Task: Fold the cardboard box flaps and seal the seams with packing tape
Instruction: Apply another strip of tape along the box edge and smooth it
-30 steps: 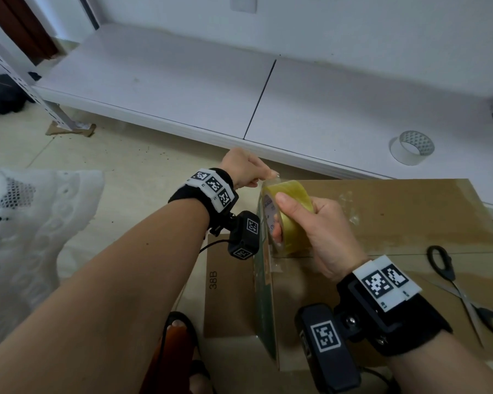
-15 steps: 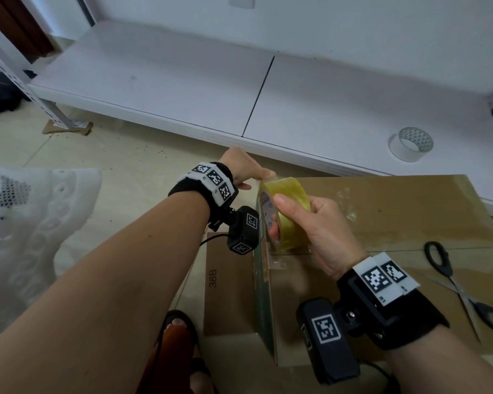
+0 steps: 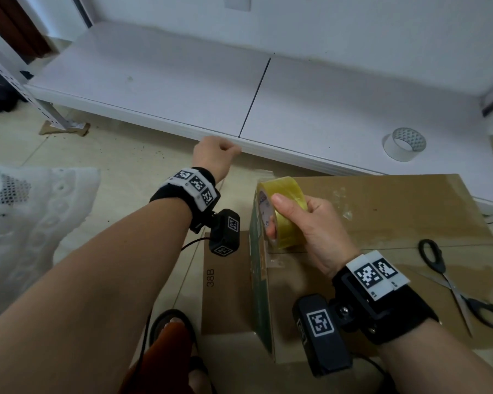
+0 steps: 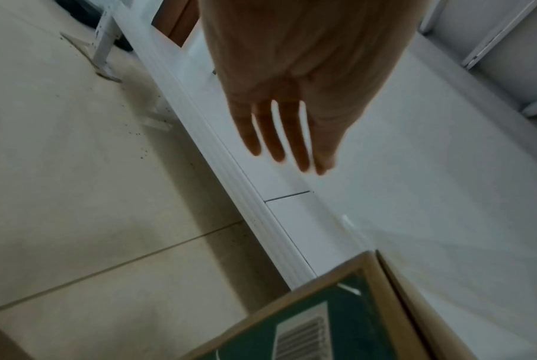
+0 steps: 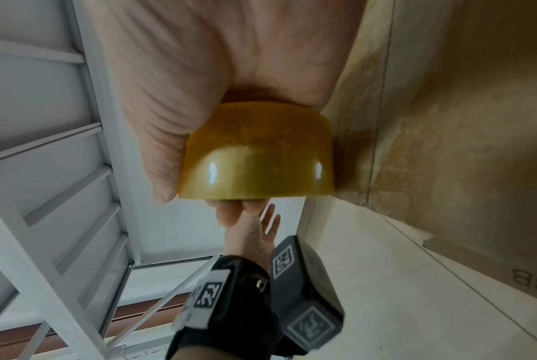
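A closed cardboard box (image 3: pixel 396 223) lies on the floor, with a green printed side (image 3: pixel 258 297) facing left. My right hand (image 3: pixel 273 216) grips a yellow packing tape roll (image 3: pixel 285 211) and holds it upright on the box top at its left edge. In the right wrist view thumb and fingers wrap the tape roll (image 5: pixel 258 165). My left hand (image 3: pixel 215 155) is out over the floor, to the far left of the roll. Its fingers (image 4: pixel 273 136) are straight and hold nothing. The box corner (image 4: pixel 381 292) shows below it.
Black scissors (image 3: pixel 453 285) lie on the right of the box top. A second, pale tape roll (image 3: pixel 404 143) stands on the low white shelf (image 3: pixel 168 86) beyond the box. A flat cardboard piece marked 38B (image 3: pixel 222 294), white lace cloth (image 3: pixel 26 223) and my sandalled foot (image 3: pixel 177 328) are at the left.
My left hand has let go at the roll and moved away to the far left, its fingers now straight. The right hand still holds the roll at the box's left edge.
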The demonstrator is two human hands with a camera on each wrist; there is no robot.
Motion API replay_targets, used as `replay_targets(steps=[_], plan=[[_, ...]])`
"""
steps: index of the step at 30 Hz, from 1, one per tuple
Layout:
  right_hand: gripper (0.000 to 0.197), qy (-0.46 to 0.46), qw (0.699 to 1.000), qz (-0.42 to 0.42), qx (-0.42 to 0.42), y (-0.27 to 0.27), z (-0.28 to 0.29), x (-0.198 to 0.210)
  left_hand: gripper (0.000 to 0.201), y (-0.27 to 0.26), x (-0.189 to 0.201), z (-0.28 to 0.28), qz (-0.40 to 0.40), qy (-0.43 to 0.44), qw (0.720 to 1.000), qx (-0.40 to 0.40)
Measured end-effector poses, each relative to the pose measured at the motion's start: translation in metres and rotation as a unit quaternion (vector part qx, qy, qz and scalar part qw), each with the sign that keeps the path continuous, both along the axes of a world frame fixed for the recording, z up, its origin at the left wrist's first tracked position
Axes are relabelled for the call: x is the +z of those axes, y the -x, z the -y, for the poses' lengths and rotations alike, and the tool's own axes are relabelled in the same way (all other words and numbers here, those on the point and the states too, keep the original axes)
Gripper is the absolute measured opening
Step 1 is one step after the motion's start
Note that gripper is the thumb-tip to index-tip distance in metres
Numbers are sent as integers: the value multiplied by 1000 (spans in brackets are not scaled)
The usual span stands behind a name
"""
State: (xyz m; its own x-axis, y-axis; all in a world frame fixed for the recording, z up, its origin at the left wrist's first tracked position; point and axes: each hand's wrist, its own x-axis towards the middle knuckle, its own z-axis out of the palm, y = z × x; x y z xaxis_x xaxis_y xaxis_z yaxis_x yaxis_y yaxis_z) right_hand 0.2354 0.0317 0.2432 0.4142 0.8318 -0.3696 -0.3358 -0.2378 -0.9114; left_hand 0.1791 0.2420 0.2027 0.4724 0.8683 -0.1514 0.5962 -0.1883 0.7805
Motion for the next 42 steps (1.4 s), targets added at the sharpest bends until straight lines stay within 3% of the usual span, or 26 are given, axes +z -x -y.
replay_targets(steps=[3, 7, 9, 14, 22, 25, 37, 42], plan=[[39, -5, 1000, -4, -7, 1, -2, -1, 17, 2, 1, 9, 51, 51, 992, -102], [40, -8, 1000, -3, -10, 1, -2, -1, 39, 6, -3, 19, 15, 79, 971, -226], [41, -8, 1000, -2, -8, 1, -2, -1, 49, 7, -5, 21, -5, 49, 971, -235], [39, -9, 1000, -4, -9, 1, -2, -2, 51, 9, -10, 23, 13, -87, 970, -224], [39, -13, 1000, -7, -15, 3, -3, 1, 50, 12, -17, 35, 17, -174, 947, -269], [36, -15, 1000, -5, -15, 4, -3, 2, 38, 11, -12, 37, 14, -136, 948, -287], [36, -48, 996, -66, -44, 7, 1, 1, 36, 15, -9, 41, -25, 45, 954, -294], [38, -26, 997, -59, -37, 6, 3, 4, 54, 19, -6, 44, -200, 81, 931, -294]])
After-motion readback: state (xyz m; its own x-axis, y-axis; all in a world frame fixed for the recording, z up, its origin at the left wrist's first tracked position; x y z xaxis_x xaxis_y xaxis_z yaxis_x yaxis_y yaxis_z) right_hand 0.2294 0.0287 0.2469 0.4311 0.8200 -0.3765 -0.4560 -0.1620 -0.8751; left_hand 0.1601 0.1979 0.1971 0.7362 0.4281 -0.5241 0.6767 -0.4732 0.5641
